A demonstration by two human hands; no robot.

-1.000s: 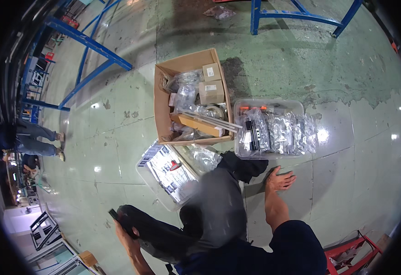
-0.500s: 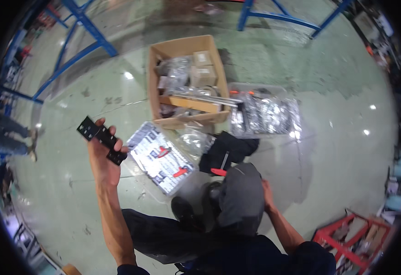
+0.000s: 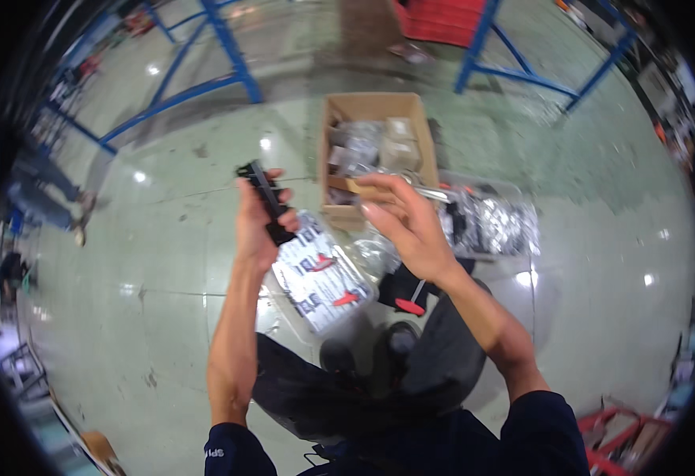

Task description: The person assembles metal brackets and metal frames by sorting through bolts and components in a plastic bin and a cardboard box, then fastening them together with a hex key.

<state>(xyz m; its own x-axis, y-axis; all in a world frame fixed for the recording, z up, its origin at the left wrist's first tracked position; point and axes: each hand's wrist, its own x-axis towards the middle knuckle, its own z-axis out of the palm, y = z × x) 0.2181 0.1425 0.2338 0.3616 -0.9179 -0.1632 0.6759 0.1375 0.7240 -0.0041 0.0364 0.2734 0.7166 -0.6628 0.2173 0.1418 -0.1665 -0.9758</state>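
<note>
Left hand [image 3: 254,226] raised at chest height, clenched round a flat black bracket [image 3: 267,202], long and narrow, upper end sticking out above the fingers, lower end past the heel of the palm. Held in the air over the green floor [image 3: 165,270], just left of a clear plastic tray [image 3: 321,278] of small parts with red bits in it. Bracket probably stiff metal, light enough for one hand, hard edges, no give; likely smooth and a bit slippery, so best taken across the narrow middle with thumb on one flat face and fingers on the other, as now. Right hand [image 3: 411,226] up beside it, well apart from the bracket, fingers spread and slightly curled, palm toward the left hand, empty, touching nothing. Behind the hands an open cardboard box [image 3: 373,107] with small cartons and bagged parts; to its right a clear bin [image 3: 500,224] of foil-like bags. Black cloth [image 3: 399,282] with a red-handled tool [image 3: 409,305] on the floor near the knees. Blue steel frames [image 3: 204,79] further back; another person's legs at far left.
</note>
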